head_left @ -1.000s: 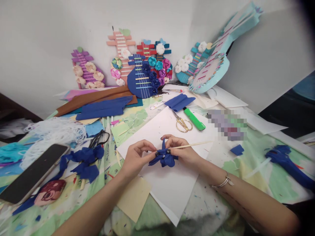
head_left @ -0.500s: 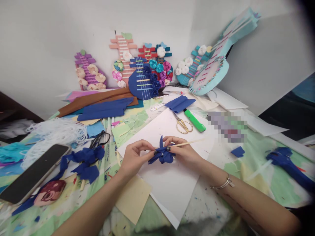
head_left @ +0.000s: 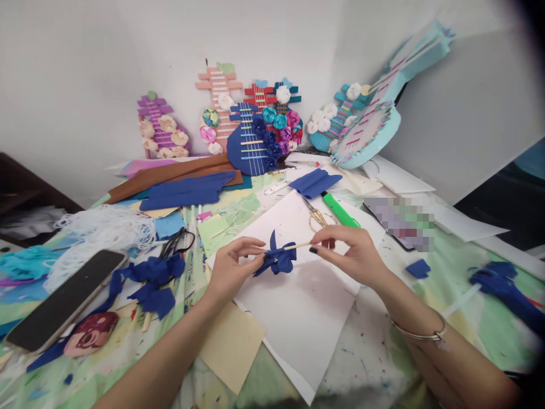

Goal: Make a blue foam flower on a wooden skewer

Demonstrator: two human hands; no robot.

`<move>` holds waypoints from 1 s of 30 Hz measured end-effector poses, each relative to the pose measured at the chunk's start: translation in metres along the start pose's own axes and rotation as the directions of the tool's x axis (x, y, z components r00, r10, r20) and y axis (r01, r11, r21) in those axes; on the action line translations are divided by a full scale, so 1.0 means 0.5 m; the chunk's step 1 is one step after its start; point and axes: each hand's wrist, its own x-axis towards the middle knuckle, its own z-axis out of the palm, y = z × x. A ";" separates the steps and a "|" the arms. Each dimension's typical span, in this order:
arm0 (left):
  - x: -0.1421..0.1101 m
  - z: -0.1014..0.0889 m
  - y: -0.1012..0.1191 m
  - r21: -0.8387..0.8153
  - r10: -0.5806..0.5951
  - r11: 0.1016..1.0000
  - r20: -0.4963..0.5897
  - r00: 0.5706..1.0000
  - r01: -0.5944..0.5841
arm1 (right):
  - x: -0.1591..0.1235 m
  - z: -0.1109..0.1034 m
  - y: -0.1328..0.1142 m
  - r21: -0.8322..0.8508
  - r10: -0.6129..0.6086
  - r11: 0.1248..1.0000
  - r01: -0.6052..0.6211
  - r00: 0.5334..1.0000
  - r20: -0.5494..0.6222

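Observation:
Between my hands, above a white sheet of paper (head_left: 306,318), is a blue crepe paper flower (head_left: 281,261) with one pointed petal sticking up. My left hand (head_left: 238,264) pinches the flower at its left side, thumb and fingers closed on it. A thin wooden stick (head_left: 298,246) lies along the flower's top and runs out to the right. The fingertips of my right hand (head_left: 351,253) pinch the stick's outer end, apart from the petals. Gold-handled scissors (head_left: 320,217) lie just behind my right hand, partly covered by it, beside a green box cutter (head_left: 340,209).
At the left lie a phone (head_left: 63,301), blue paper scraps (head_left: 155,284) and a pile of white string (head_left: 106,236). Decorated paper instruments (head_left: 247,142) lean against the wall. Folded blue crepe paper (head_left: 315,183) sits behind the scissors; blue-handled scissors (head_left: 506,289) are at the right.
My right hand has moved off the flower to the right and now grips the stick's end. My left hand still holds the flower. The view has shifted slightly.

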 end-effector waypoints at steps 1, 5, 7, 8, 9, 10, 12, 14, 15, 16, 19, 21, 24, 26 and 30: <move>-0.001 0.001 0.001 0.017 0.008 1.000 0.009 1.000 -0.008 | 0.002 0.001 0.003 -0.104 -0.105 0.990 0.099 0.993 -0.050; -0.004 0.007 -0.001 0.092 0.111 0.989 0.035 0.993 -0.114 | 0.004 0.015 0.030 -0.295 -0.185 0.933 0.206 0.978 0.096; -0.004 0.011 -0.007 0.111 0.123 0.986 0.034 0.992 -0.126 | 0.001 0.023 0.040 -0.306 -0.142 0.934 0.186 0.977 0.162; -0.004 0.013 -0.010 0.114 0.113 0.987 0.029 0.993 -0.116 | 0.000 0.027 0.042 -0.307 -0.124 0.935 0.177 0.975 0.184; -0.004 0.015 -0.014 0.113 0.099 0.989 0.021 0.995 -0.101 | -0.001 0.030 0.042 -0.307 -0.110 0.937 0.169 0.974 0.199; -0.003 0.017 -0.017 0.108 0.084 0.991 0.012 0.996 -0.084 | -0.002 0.031 0.040 -0.306 -0.101 0.938 0.162 0.973 0.207; -0.002 0.018 -0.021 0.091 0.061 0.994 -0.002 0.998 -0.061 | 0.000 0.031 0.036 -0.306 -0.082 0.941 0.145 0.974 0.209; -0.001 0.018 -0.021 0.075 0.055 0.996 -0.014 0.998 -0.053 | 0.005 0.021 0.035 -0.313 -0.046 0.943 0.112 0.977 0.208; 0.000 0.017 -0.020 0.069 0.052 0.996 -0.020 0.998 -0.051 | 0.008 0.013 0.036 -0.319 -0.023 0.943 0.091 0.977 0.211; 0.001 0.015 -0.018 0.064 0.050 0.997 -0.025 0.998 -0.049 | 0.010 0.001 0.040 -0.324 0.003 0.943 0.068 0.977 0.214; 0.003 0.012 -0.012 0.050 0.042 0.998 -0.035 0.999 -0.040 | 0.016 -0.048 0.059 -0.342 0.082 0.940 -0.012 0.978 0.191; 0.003 0.012 -0.010 0.033 0.039 0.999 -0.028 0.999 -0.038 | 0.017 -0.077 0.071 -0.339 0.133 0.937 -0.086 0.984 0.117; 0.001 0.015 -0.011 -0.025 0.042 0.999 0.010 0.999 -0.042 | 0.016 -0.089 0.074 -0.229 0.207 0.954 -0.195 0.978 0.032; -0.002 0.018 -0.011 -0.098 0.036 0.995 0.073 0.997 -0.028 | 0.017 -0.071 0.061 -0.107 0.232 0.969 -0.224 0.971 0.063; -0.011 0.024 -0.010 -0.243 -0.004 0.967 0.271 0.963 0.072 | 0.020 -0.013 0.018 0.125 0.294 0.936 -0.328 0.927 0.232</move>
